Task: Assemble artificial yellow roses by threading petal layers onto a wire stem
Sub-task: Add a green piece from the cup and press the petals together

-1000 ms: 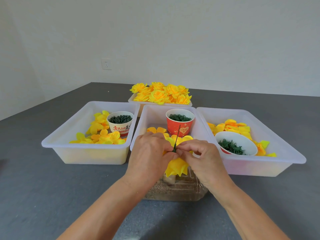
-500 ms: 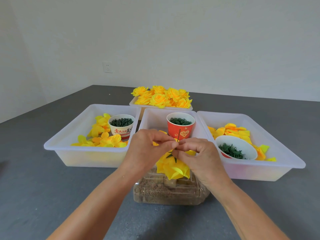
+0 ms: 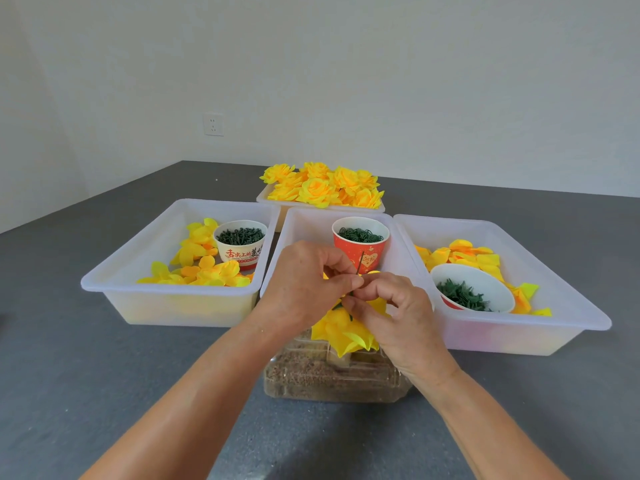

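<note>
At the left, our white tray [image 3: 114, 289] holds loose yellow petals [image 3: 199, 268] and a paper cup [image 3: 240, 244] of small green parts. Our left hand [image 3: 304, 285] pinches the wire stem [image 3: 360, 265] at centre, probably to steady it; the half-built rose [image 3: 346, 329] hangs beneath, over a clear box [image 3: 332, 379]. Our right hand [image 3: 394, 313] pinches at the same spot, likely seating a green piece. Behind stand a red cup [image 3: 362, 247] of green rings and finished roses [image 3: 322, 185]; the right tray [image 3: 571, 306] holds petals and a bowl [image 3: 471, 289].
</note>
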A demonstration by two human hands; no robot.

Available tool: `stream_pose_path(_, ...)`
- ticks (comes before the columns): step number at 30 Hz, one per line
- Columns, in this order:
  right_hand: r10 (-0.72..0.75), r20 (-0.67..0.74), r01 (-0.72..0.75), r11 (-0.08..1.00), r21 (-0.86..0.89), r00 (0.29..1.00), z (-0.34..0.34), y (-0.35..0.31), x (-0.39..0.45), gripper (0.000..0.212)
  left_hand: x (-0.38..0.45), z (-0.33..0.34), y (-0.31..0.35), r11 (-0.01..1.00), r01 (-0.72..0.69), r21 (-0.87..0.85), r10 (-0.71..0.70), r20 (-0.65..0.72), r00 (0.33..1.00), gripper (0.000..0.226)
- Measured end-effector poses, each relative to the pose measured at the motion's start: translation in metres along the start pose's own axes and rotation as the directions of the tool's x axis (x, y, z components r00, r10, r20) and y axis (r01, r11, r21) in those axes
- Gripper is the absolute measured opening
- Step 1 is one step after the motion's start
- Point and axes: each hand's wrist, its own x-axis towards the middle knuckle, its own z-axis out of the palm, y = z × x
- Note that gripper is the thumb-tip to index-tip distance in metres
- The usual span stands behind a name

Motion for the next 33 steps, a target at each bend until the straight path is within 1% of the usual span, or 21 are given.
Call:
stream_pose_path(4,-0.025,-0.002,0.025,0.999,0.046,1.000,0.003,0.007,-0.003,0.018,0.000,-0.001,0.000,1.000,-0.022,0.006,0.022,0.007,1.000,0.028)
stream_pose_path(5,-0.024,-0.005,0.024,0.997,0.069,1.000,0.003,0.008,-0.004,0.017,0.000,-0.001,0.000,1.000,-0.027,0.008,0.027,0.009,1.000,0.027)
stream_pose_path(7,-0.019,-0.016,0.020,0.996,0.088,1.000,0.005,0.011,-0.004,0.012,0.000,0.000,0.001,0.999,-0.037,0.017,0.037,0.009,0.999,0.018)
stream_pose_path(10,-0.025,-0.030,0.026,0.998,0.052,0.999,0.006,0.012,-0.004,0.013,0.001,0.000,0.001,0.998,-0.056,0.039,0.055,0.005,0.998,0.010)
stream_pose_path(14,-0.032,-0.028,0.033,0.999,0.017,0.999,0.004,0.009,-0.004,0.016,0.001,-0.001,0.002,0.996,-0.073,0.054,0.073,0.003,0.997,0.011)
stream_pose_path(17,0.014,-0.034,-0.016,0.999,-0.034,0.999,0.002,0.004,-0.004,0.016,0.002,-0.003,0.003,0.995,-0.067,0.070,0.066,0.012,0.998,0.015)
stream_pose_path(20,0.090,-0.076,-0.094,0.994,-0.059,0.993,0.002,-0.004,-0.006,0.014,0.001,-0.004,0.004,0.995,-0.063,0.079,0.061,0.024,0.998,0.014)
stream_pose_path(22,0.112,-0.125,-0.125,0.987,-0.105,0.986,0.004,-0.009,-0.008,0.012,0.000,-0.005,0.004,0.996,-0.058,0.073,0.057,0.025,0.998,0.012)
stream_pose_path(24,0.087,-0.218,-0.131,0.973,-0.193,0.972,0.010,-0.014,-0.009,0.016,0.000,-0.006,0.004,0.996,-0.053,0.072,0.051,0.033,0.998,0.016)
stream_pose_path(27,0.000,-0.331,-0.116,0.936,-0.332,0.944,0.019,-0.022,-0.009,0.025,0.001,-0.006,0.005,0.996,-0.040,0.084,0.038,0.034,0.999,0.020)
stream_pose_path(30,0.002,-0.356,-0.152,0.907,-0.392,0.935,0.024,-0.026,-0.007,0.027,0.001,-0.006,0.007,0.995,-0.038,0.092,0.035,0.030,0.999,0.023)
stream_pose_path(33,0.023,-0.375,-0.183,0.900,-0.396,0.927,0.028,-0.028,-0.006,0.027,0.000,-0.006,0.007,0.994,-0.041,0.101,0.038,0.031,0.999,0.023)
